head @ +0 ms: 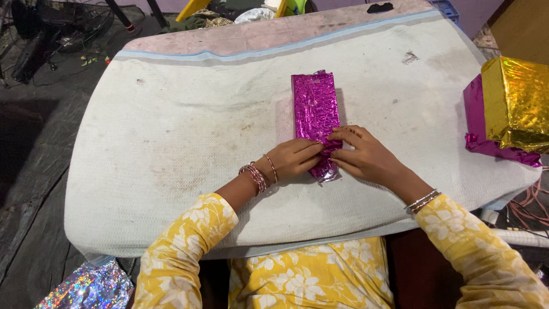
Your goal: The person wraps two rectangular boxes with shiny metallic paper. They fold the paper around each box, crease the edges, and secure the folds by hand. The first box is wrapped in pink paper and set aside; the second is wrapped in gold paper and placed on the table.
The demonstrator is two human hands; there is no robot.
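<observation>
Left hand (294, 159) and right hand (366, 157) press purple foil packet (316, 114)

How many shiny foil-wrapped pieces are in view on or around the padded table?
4: a magenta packet under both hands, a gold box at the right edge on a magenta piece, a silver holographic one bottom left. Others may be hidden.

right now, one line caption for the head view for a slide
Both hands, left and right, press the near end of a magenta foil packet on a white cloth.

Head view — steeply down, close
</observation>
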